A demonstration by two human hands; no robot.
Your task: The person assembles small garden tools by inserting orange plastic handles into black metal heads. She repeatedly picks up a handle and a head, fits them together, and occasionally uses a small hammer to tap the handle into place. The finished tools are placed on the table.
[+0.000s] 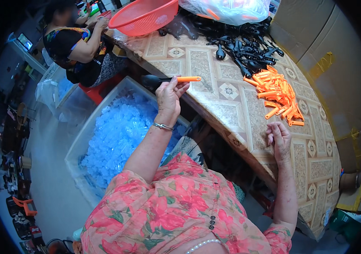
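My left hand (170, 98) is closed around a kitchen utensil (188, 79) with an orange handle and a dark, rounded, spoon-like head. It is held out level past the table edge, above a bin; its head points left and its handle right. My right hand (279, 139) hovers at or rests on the patterned tabletop, fingers loosely bent, with nothing visible in them. Just beyond it lies a pile of loose orange handles (278, 95). Behind them is a heap of black utensil heads (248, 53), several spoon-shaped.
Below my left arm, a pale plastic bin (75, 142) holds bluish clear plastic wrapping. A red basket (144, 19) and a filled clear bag (231, 10) are at the table's far end. Cardboard (316, 46) walls the right side. Another person (81, 46) sits at far left.
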